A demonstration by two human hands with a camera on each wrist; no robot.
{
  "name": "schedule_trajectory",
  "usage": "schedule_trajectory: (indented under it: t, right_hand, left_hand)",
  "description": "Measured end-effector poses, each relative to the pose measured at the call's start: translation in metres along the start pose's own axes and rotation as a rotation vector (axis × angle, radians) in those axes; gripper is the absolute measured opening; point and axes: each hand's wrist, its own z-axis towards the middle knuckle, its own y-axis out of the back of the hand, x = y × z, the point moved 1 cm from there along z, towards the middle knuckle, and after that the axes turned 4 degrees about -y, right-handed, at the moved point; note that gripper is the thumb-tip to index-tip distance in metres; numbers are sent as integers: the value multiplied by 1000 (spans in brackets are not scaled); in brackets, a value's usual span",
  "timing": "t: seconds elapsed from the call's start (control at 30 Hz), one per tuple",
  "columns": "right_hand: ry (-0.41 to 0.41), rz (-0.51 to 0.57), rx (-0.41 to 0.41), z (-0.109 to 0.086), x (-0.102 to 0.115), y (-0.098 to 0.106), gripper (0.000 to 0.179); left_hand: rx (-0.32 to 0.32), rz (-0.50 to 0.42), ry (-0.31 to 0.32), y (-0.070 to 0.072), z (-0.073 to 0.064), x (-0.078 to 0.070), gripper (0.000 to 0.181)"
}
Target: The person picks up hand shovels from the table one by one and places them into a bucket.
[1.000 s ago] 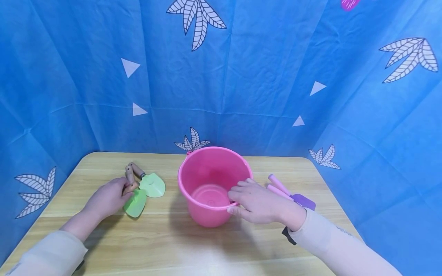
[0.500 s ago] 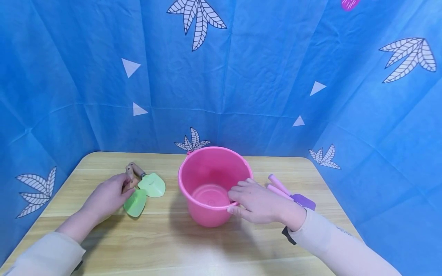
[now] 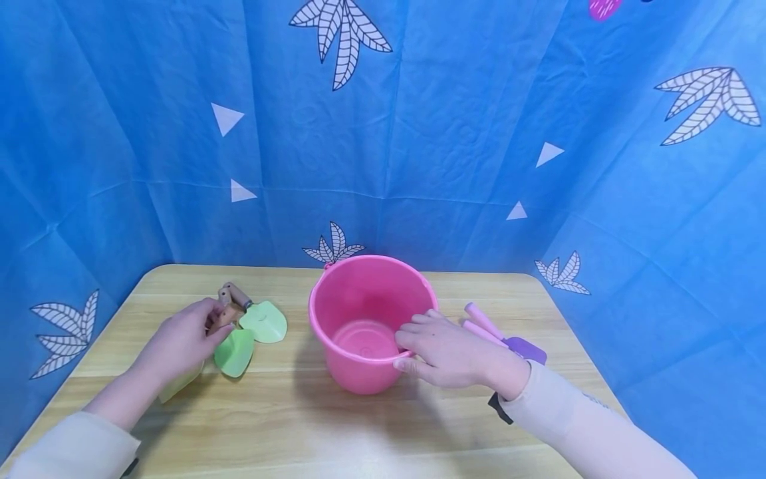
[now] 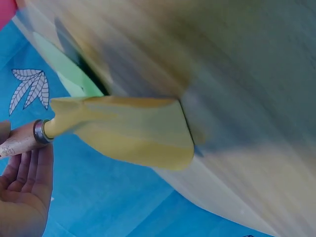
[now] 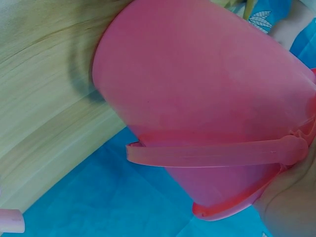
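Two bare hands reach over a wooden tabletop (image 3: 287,432) in the head view. On the left side of the scene, the left hand (image 3: 179,339) pinches a yellow trowel (image 3: 181,384), mostly hidden beneath the hand; part of its blade shows below, toward the near edge. Just right of the fingers lie two more tools, a bright green trowel (image 3: 235,354) on the near side and a pale green trowel (image 3: 264,322) farther off. At the middle, a pink bucket (image 3: 359,376) stands upright. The right hand (image 3: 445,349) holds its rim at the near right, fingers reaching inside and thumb outside. Right of the bucket, partly hidden by the right arm, lie two pink handles (image 3: 486,326) and a purple blade (image 3: 526,350). A blue curtain (image 3: 383,153) with white leaf prints hangs at the far side. In the left wrist view, the grip has the yellow trowel by its wooden handle (image 4: 20,139), between thumb and fingers, just behind a metal collar (image 4: 41,132); whether the blade touches the tabletop I cannot tell. In the right wrist view, the grip is on the bucket's rim, and a pink bail (image 5: 217,154) runs from a pivot beside the hand across the outer wall.
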Motion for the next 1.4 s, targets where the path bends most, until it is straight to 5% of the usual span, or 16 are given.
schedule_trajectory:
  t: [0.77, 1.4]
  right_hand:
    - [-18, 10, 9, 0, 1, 0, 26]
    - [-13, 11, 1, 0, 2, -1, 24]
  left_hand:
    - [-119, -62, -45, 12, -7, -13, 28]
    - [-195, -84, -13, 18, -11, -19, 33]
